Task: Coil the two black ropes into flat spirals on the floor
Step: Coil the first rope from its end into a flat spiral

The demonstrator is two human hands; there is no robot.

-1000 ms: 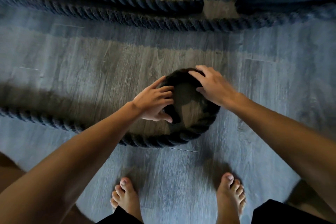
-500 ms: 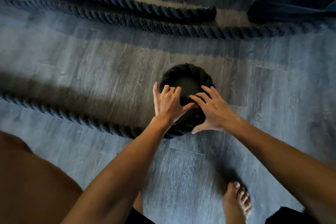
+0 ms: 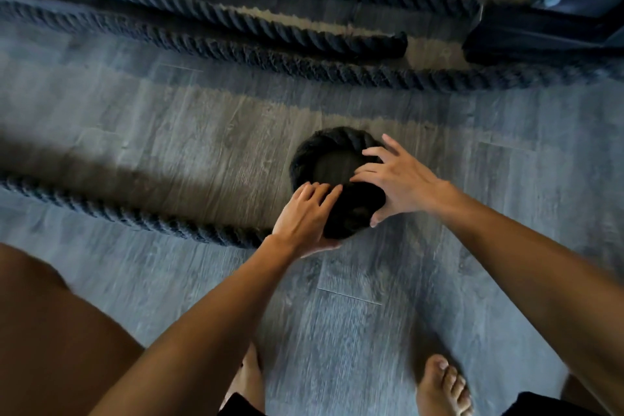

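A thick black twisted rope runs in from the left edge across the grey plank floor and curls into a small tight loop in the middle. My left hand presses on the loop's near left side, thumb under its edge. My right hand is spread over the loop's right side, fingers on top and thumb at the near rim. The rope's end is hidden under my hands. More black rope lies in long straight runs at the top, one run ending in a blunt tip.
A dark piece of equipment stands at the top right, touching the far rope runs. My bare feet are on the floor below the loop, and my left knee fills the lower left corner.
The loop has been tightened from a wide ring to a small one. My left hand slid to the near left rim and my right hand moved up over the right side.
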